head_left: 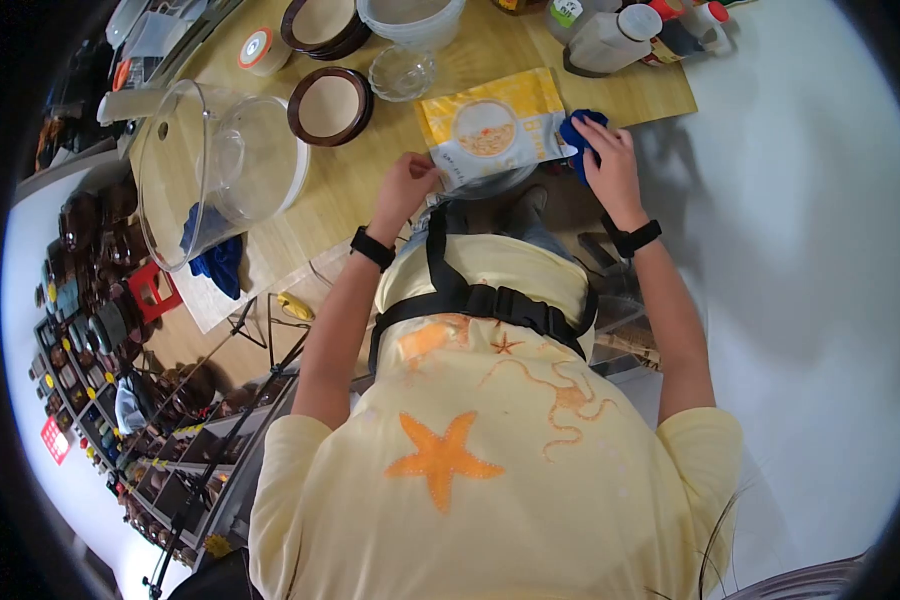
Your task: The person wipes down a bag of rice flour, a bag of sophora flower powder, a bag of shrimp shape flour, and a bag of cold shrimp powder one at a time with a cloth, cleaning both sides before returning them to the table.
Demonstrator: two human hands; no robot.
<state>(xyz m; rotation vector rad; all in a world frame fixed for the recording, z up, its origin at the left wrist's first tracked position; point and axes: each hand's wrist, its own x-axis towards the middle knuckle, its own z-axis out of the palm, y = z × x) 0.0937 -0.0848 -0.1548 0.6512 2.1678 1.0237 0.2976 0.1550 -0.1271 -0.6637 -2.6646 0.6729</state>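
A yellow and white food packet (488,128) lies at the table's front edge, partly over a clear bowl (490,186). My left hand (410,188) is at the packet's lower left corner, its fingers closed; whether they pinch the packet is hard to see. On the packet's right, my right hand (613,165) rests its fingers on a dark blue cloth (577,138), close to the packet's edge. Behind the packet stands a small clear glass bowl (402,74).
A large clear container (185,180) and another blue cloth (220,268) are at the left. Brown-rimmed dishes (330,106), a white-lidded jar (260,50) and a plastic tub (411,20) stand farther back. Bottles (612,42) stand at the back right of the wooden table (340,205).
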